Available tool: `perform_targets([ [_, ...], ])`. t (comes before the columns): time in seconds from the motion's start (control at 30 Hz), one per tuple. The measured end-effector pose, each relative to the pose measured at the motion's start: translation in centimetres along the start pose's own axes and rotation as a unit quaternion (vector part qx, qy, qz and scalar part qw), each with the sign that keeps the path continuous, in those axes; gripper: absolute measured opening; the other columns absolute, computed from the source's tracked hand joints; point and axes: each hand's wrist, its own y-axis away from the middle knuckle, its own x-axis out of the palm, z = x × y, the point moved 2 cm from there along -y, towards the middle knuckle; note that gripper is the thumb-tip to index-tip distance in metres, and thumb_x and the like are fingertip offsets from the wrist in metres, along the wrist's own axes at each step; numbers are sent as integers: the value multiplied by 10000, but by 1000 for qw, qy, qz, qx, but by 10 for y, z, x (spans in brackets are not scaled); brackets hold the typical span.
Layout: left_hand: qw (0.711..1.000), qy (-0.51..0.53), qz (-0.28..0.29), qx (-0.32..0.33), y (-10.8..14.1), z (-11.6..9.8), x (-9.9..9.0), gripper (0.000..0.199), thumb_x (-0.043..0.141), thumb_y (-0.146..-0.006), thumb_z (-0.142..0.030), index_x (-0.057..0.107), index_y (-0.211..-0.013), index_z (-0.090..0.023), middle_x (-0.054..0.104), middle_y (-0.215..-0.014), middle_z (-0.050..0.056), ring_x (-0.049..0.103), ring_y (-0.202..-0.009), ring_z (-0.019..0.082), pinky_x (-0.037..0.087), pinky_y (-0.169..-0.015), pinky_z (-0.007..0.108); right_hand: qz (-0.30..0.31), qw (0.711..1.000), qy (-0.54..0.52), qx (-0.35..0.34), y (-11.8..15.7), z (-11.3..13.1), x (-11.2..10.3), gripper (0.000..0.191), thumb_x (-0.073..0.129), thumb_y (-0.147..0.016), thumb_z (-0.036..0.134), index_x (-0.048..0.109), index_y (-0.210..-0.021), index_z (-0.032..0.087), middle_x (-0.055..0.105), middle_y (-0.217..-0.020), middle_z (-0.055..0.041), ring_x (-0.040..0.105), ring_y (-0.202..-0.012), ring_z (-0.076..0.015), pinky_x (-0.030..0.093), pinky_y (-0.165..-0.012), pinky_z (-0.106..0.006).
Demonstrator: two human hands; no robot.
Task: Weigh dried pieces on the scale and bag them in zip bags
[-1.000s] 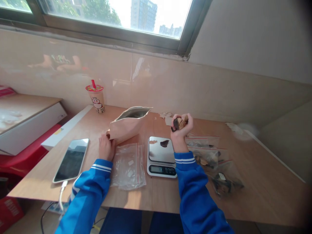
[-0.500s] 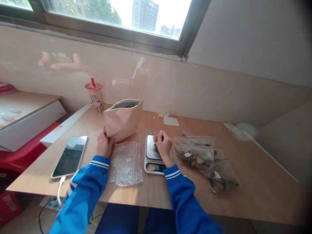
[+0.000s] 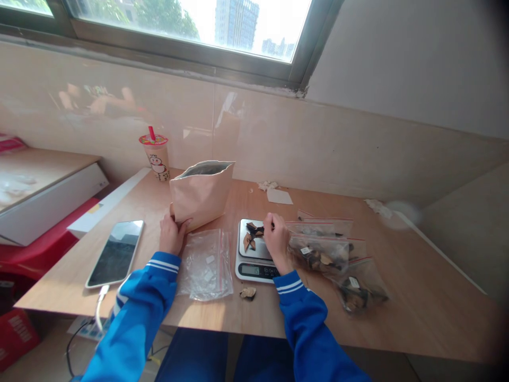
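My left hand (image 3: 172, 233) grips the lower left corner of a tan paper pouch (image 3: 202, 193), which stands upright with its top open. Over the right side of a kitchen scale (image 3: 255, 271), my right hand (image 3: 277, 239) is closed in a pinch. A dark bit shows at its fingertips, seemingly a dried dark-and-tan slice; its kind is unclear. Similar dried slices (image 3: 249, 241) lie on the metal plate. One loose piece (image 3: 247, 293) rests on the table before the scale. Between pouch and scale lie clear zip bags (image 3: 207, 268) with small white packets.
Several zip bags of dried slices (image 3: 318, 257) lie right of the scale. A phone (image 3: 115, 254) on a white cable is at the left. A drink cup (image 3: 157, 159) stands behind the pouch. Paper scraps (image 3: 279, 196) lie near the wall.
My right hand has moved slightly right, uncovering slices on the plate. The loose piece has dropped from in front of the display to the table. My left hand keeps hold of the pouch.
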Motion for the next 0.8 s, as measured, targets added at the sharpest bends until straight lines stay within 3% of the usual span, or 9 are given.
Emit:
perform_targets([
  [0.13,1000,0,1,-8,0,-1,0,703,592,-778,-536,459,-1274,-56,569,-1109,218,533,-1088,411,434,-954,575,30,998,-49,29,16,-16,-10,402,258,-1002,411,496,-738,222,588,-755,-43,550,-749,-195,404,-715,-316],
  [0.23,1000,3,5,-10,0,-1,1,691,593,-773,-535,465,-1268,-69,564,-1129,215,528,-1101,416,429,-958,581,58,996,-70,-12,30,-19,-10,354,251,-1005,364,523,-836,214,583,-860,-68,549,-852,-211,441,-803,-369],
  [0.33,1000,1,10,-15,-1,0,1,693,593,-773,-532,460,-1269,-67,562,-1129,220,528,-1104,417,430,-955,583,88,995,-34,-43,37,-15,-9,301,302,-995,320,576,-929,214,576,-1002,-90,536,-958,-232,428,-876,-441],
  [0.43,1000,-2,7,-15,-1,0,1,709,591,-777,-527,441,-1287,-58,565,-1113,218,533,-1097,409,433,-954,577,70,996,-19,-51,38,-8,-21,261,339,-986,288,589,-1020,222,541,-1129,-98,512,-1079,-243,399,-937,-472],
  [0.53,1000,-5,11,-12,-1,-1,0,700,587,-778,-519,447,-1278,-49,564,-1114,221,530,-1096,405,428,-962,568,58,994,-51,-83,50,5,-40,227,355,-978,239,579,-1001,206,556,-1062,-91,523,-1063,-227,412,-947,-446],
  [0.7,1000,0,16,-22,-1,-2,0,694,575,-773,-535,463,-1255,-49,571,-1095,221,527,-1088,407,428,-960,563,207,963,-65,-158,111,34,-52,163,471,-925,178,591,-1027,220,588,-1040,-81,575,-985,-225,514,-872,-403],
  [0.8,999,14,7,-31,-1,-3,0,700,577,-758,-560,468,-1249,-74,575,-1090,210,528,-1086,409,425,-962,570,256,952,-59,-159,145,43,-50,219,451,-922,140,594,-1063,228,607,-1051,-88,604,-1017,-240,552,-869,-407],
])
